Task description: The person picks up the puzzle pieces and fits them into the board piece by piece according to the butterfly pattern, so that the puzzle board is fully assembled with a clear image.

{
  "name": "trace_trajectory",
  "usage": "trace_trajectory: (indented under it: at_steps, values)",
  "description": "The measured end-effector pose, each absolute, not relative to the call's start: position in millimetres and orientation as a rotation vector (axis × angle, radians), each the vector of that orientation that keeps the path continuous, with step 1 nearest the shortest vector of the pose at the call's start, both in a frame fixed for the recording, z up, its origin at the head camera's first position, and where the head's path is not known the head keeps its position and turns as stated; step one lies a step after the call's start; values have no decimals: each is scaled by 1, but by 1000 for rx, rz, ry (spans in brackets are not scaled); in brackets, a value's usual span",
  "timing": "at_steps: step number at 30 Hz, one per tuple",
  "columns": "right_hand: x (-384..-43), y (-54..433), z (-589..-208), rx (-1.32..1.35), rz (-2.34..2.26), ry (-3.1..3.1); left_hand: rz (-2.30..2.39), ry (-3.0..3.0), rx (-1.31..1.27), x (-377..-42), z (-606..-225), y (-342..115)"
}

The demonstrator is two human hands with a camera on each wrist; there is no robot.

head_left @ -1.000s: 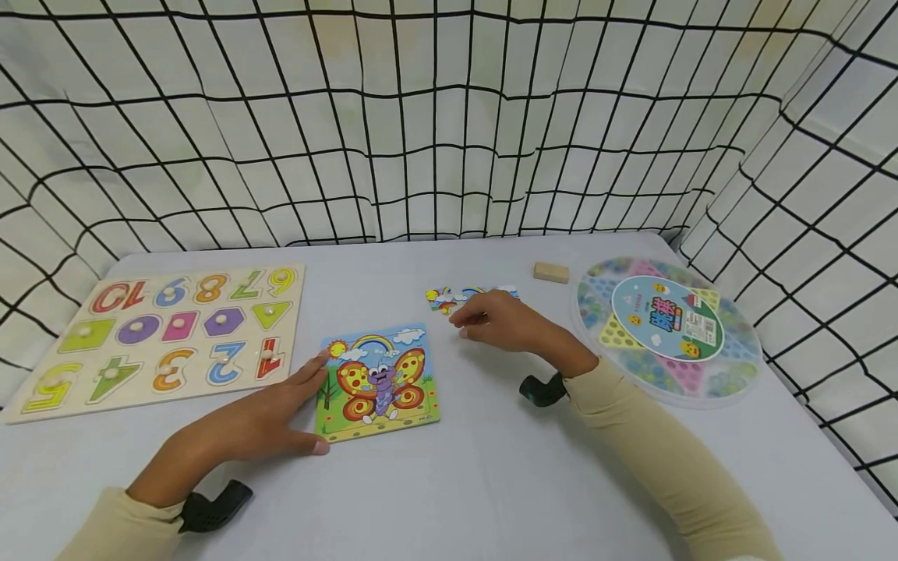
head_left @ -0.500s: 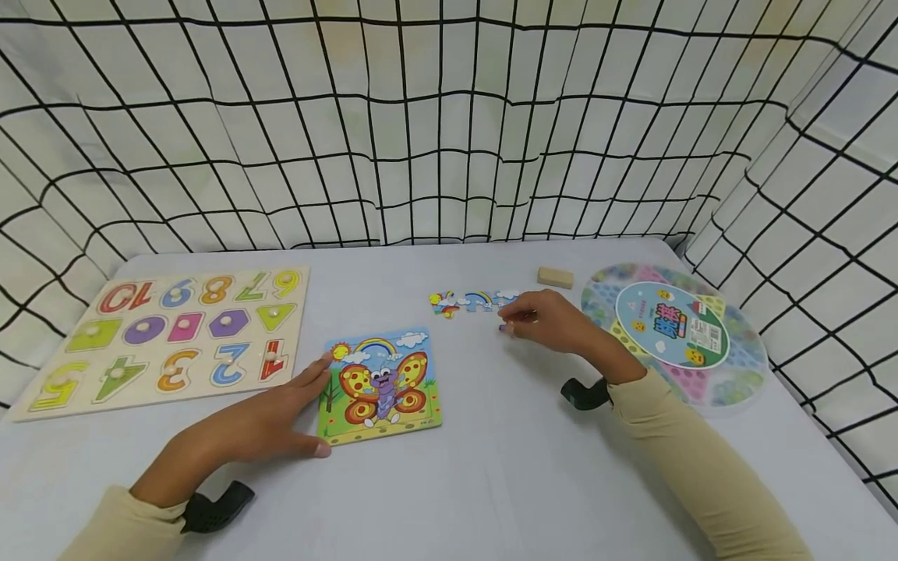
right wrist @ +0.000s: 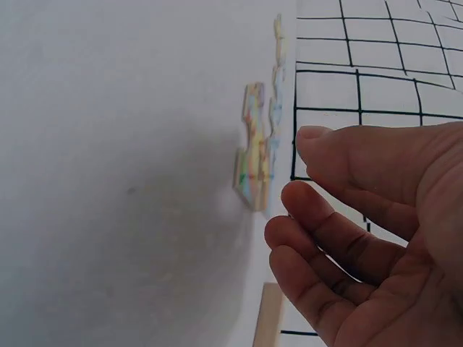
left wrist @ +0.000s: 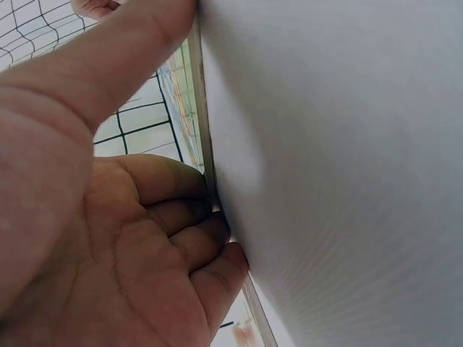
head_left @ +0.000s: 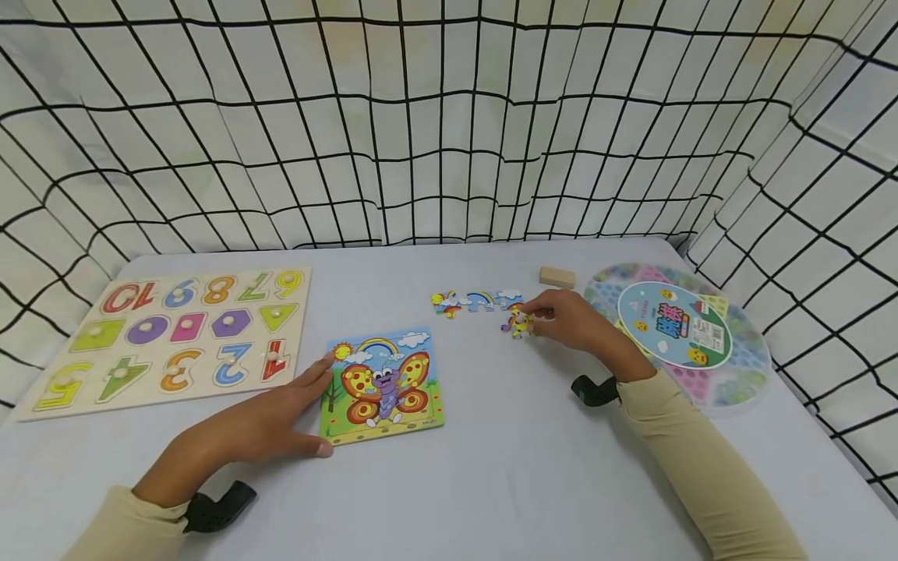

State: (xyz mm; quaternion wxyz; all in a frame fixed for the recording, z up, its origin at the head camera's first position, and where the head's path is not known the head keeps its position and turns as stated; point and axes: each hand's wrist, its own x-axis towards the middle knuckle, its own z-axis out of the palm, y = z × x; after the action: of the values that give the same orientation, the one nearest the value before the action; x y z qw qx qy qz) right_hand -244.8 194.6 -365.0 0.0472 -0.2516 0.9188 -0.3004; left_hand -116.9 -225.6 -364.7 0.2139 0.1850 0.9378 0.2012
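My left hand (head_left: 270, 417) rests at the left side of a square butterfly puzzle board (head_left: 384, 387). Its fingertips touch the board's left edge, and the thumb lies by the near left corner. In the left wrist view the fingers (left wrist: 202, 282) press against the thin edge of the board. My right hand (head_left: 568, 318) is beside a yellow and purple jigsaw piece (head_left: 516, 324) on the table. Thumb and fingers stand apart with nothing between them in the right wrist view. Just behind are a sun piece (head_left: 444, 305), a rainbow piece (head_left: 481, 301) and a cloud piece (head_left: 510, 297).
A wooden number and shape board (head_left: 189, 331) lies at the left. At the right is a round clear-covered game box (head_left: 675, 331), partly behind the right forearm. Near it sits a small wooden block (head_left: 557, 277). Black netting (head_left: 442, 156) rises along the table's back.
My right hand has moved right from the sun and rainbow pieces. A yellow and purple jigsaw piece now lies in front of the cloud piece, let go. The left hand stays on the board.
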Motion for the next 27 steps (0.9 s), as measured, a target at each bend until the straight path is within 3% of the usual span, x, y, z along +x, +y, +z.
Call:
trace_trajectory:
  at_steps: [27]
  values:
    - [-254, 189, -373, -668, -790, 2760, 571, 2592, 510, -115, -363, -227]
